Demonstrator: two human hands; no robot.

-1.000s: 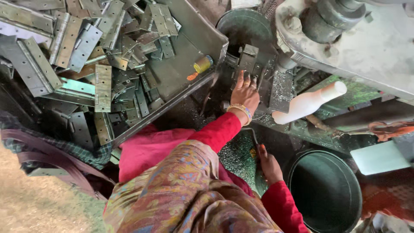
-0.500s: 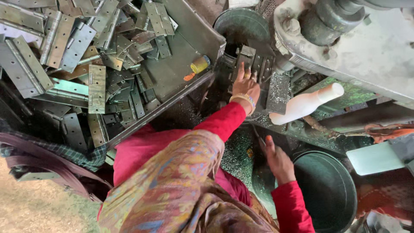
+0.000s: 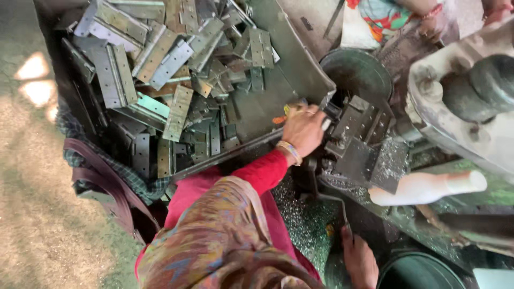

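The hinge plates (image 3: 176, 112) heaped in my tray (image 3: 300, 69) are dull grey metal, some scuffed. Glinting metal shavings (image 3: 300, 219) look gritty. My sleeve (image 3: 262, 174) is soft red cloth; the machine handle (image 3: 428, 187) looks smooth white plastic.

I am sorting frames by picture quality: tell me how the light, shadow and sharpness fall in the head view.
Head view: soft daylight, with bright sun patches on the ground at far left; the tray of metal hinge plates is fairly sharp; the left hand at the dark fixture block is slightly soft; the right hand sits in shadow; the near shawl is blurred.
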